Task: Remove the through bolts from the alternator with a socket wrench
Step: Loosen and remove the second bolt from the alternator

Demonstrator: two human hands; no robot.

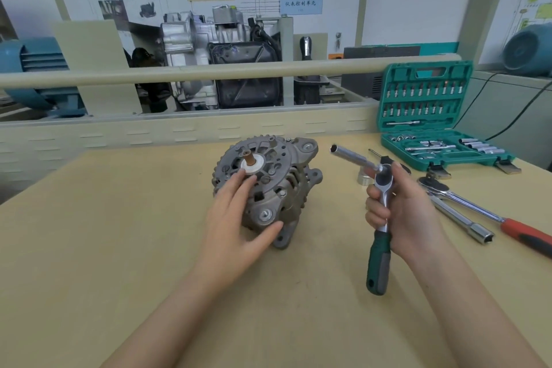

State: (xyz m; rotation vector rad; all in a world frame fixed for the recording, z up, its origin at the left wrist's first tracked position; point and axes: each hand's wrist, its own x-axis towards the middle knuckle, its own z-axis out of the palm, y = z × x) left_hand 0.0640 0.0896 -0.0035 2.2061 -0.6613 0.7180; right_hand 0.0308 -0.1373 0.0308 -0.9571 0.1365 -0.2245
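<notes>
Green-and-grey rubber-handled chrome socket wrench (380, 228) was gripped in the right hand (401, 212), fingers curled round the metal shank just under the ratchet head, handle hanging down toward the person, clear of the table. Its long chrome deep socket on an extension (352, 156) pointed up-left toward the alternator, open end in the air, touching nothing.

Left hand (236, 224) lay on the grey cast-metal alternator (268, 188): fingers straight and spread over the rear face, fingertips next to the white collar and copper-coloured shaft stub (249, 163), thumb against the lower housing edge. No curl round anything.

Alternator sat tilted on the tan wooden tabletop (119, 248), rear face up toward the camera, just left of the wrench and apart from the socket tip. Bolt heads on the housing were too small to tell apart.

Right of the right hand: a red-handled chrome ratchet (493, 215) and a chrome tubular socket bar (460, 218) lay side by side on the table. A short chrome socket (363, 180) stood just behind the right hand. Further back right, an open green plastic socket-set case (430, 116), lid upright with bits in rows.
</notes>
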